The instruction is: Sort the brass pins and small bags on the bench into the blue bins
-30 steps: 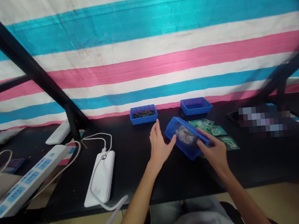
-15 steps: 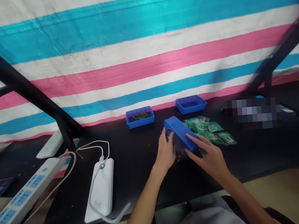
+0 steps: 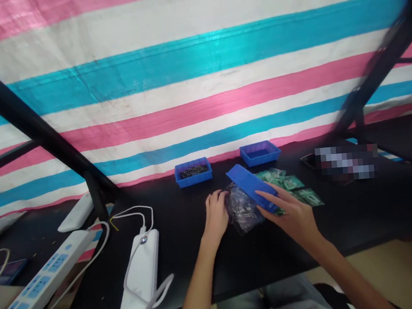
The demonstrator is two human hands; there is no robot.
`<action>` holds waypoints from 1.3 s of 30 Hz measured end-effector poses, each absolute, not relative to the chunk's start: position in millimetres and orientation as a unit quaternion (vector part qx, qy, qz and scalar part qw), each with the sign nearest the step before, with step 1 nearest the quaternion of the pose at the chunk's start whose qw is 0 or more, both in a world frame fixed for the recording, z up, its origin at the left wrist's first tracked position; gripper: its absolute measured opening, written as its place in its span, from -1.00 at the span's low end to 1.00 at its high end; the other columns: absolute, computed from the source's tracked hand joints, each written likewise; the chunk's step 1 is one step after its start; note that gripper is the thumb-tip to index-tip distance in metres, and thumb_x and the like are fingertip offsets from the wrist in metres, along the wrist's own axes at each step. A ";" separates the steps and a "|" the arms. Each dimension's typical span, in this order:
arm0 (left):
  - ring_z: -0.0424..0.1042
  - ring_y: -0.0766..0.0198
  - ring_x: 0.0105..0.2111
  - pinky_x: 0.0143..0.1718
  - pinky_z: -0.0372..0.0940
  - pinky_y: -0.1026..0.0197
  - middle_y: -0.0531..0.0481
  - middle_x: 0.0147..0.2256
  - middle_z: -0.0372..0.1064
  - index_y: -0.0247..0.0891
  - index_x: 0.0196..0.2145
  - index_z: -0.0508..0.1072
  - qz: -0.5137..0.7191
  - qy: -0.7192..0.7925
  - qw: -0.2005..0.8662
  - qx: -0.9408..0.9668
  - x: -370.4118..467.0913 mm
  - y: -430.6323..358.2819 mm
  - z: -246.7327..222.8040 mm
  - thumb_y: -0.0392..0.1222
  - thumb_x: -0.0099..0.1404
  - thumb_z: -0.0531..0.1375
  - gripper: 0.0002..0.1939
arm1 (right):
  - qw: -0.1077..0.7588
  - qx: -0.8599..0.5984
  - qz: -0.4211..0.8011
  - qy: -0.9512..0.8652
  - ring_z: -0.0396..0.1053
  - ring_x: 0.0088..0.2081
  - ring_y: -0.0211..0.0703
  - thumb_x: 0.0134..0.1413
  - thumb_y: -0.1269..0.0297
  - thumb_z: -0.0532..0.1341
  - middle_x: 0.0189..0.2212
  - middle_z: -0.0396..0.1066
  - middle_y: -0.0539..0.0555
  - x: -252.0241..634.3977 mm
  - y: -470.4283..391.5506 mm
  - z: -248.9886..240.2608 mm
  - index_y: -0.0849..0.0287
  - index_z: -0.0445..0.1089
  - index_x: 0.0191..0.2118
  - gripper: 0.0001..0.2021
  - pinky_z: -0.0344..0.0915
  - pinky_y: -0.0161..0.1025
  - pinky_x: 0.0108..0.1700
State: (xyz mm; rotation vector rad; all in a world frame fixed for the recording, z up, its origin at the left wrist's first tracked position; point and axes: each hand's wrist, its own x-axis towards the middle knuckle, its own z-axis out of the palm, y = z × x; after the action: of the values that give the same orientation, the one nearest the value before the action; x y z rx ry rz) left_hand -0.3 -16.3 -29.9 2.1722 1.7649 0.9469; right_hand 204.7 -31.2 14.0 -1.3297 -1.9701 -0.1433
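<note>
My right hand (image 3: 292, 213) grips the near end of a blue plastic bin (image 3: 251, 184), which is tipped on its side with its opening toward the left. Small clear plastic bags (image 3: 244, 211) with metallic-looking bits inside lie heaped on the black table below that opening. My left hand (image 3: 217, 214) rests at the left edge of the heap, fingers stretched forward and not on the bin. Behind the tilted bin and my right hand lie several green circuit boards in clear bags (image 3: 294, 182).
A blue bin of dark screws (image 3: 193, 172) and another blue bin (image 3: 260, 153) stand at the back. To the left are a white power bank (image 3: 140, 274) with a cable and a long power strip (image 3: 41, 281). Black frame legs (image 3: 95, 194) rise behind.
My left hand has let go of the bin and shifted left and down. The clear bags now lie in a heap beside the bin. My right hand still holds it.
</note>
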 end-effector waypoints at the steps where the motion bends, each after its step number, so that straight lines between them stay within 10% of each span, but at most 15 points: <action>1: 0.20 0.21 0.03 0.11 0.01 0.00 -0.10 -0.05 0.24 -0.19 -0.06 0.29 0.330 0.605 0.087 0.720 -2.7 -15.9 -27.9 -0.45 0.23 -0.12 -0.60 | 0.378 -0.516 -0.057 -0.766 0.39 -0.12 -0.13 -0.01 0.16 0.19 0.01 0.32 -0.03 208.0 -28.6 21.0 -0.09 0.43 -0.11 -0.71 0.35 -0.33 -0.25; 8: 0.27 0.20 -0.04 0.00 0.10 0.06 -0.06 -0.13 0.29 -0.17 -0.15 0.35 0.375 0.631 0.084 0.674 -5.2 -17.0 -17.8 -0.29 0.27 -0.05 -0.74 | 0.477 -0.506 0.058 -0.717 0.36 -0.16 -0.13 0.08 0.13 0.08 -0.09 0.38 0.05 206.7 37.3 78.8 0.07 0.35 -0.05 -0.66 0.31 -0.26 -0.23; 13: 0.27 0.20 -0.05 -0.03 0.12 0.06 -0.06 -0.14 0.29 -0.17 -0.19 0.37 0.384 0.631 0.076 0.670 -8.0 -16.3 -19.0 -0.32 0.25 -0.04 -0.74 | 0.340 -0.545 0.171 -0.747 0.38 -0.21 -0.10 0.15 0.20 -0.03 -0.19 0.44 0.14 179.5 135.1 68.8 0.23 0.36 -0.08 -0.65 0.28 -0.19 -0.18; 21: 0.29 0.18 -0.08 -0.05 0.13 0.04 -0.05 -0.17 0.30 -0.17 -0.22 0.37 0.400 0.641 0.063 0.652 -12.5 -14.6 -18.2 -0.32 0.23 -0.03 -0.77 | 0.322 -0.494 0.139 -0.796 0.22 0.06 0.03 0.08 0.13 0.07 0.07 0.25 0.21 161.7 178.3 48.4 0.20 0.26 0.07 -0.55 0.17 -0.07 0.02; 26: 0.29 0.16 -0.08 -0.06 0.14 0.04 -0.05 -0.17 0.30 -0.17 -0.23 0.39 0.401 0.635 0.056 0.658 -9.9 -15.0 -16.6 -0.30 0.23 -0.01 -0.77 | 0.246 -0.379 0.122 -0.884 0.35 -0.07 -0.05 -0.20 0.17 0.32 -0.18 0.47 -0.01 159.9 153.4 27.1 0.01 0.49 -0.24 -0.71 0.10 -0.17 0.07; 39: 0.33 0.17 -0.11 -0.08 0.19 0.02 -0.06 -0.19 0.35 -0.17 -0.24 0.40 0.391 0.644 0.033 0.656 -13.7 -12.5 -13.8 -0.23 0.28 -0.08 -0.73 | 0.287 -0.414 0.031 -0.863 0.33 -0.12 -0.09 0.06 0.35 0.12 -0.18 0.45 0.07 147.2 150.4 -3.0 0.07 0.48 -0.22 -0.78 0.22 -0.18 -0.11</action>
State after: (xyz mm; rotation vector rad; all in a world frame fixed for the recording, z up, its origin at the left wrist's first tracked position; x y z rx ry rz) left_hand -13.7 -12.5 -13.8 2.0198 1.9825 1.2046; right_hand 147.2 150.4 -3.0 -1.1061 -2.3071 0.0840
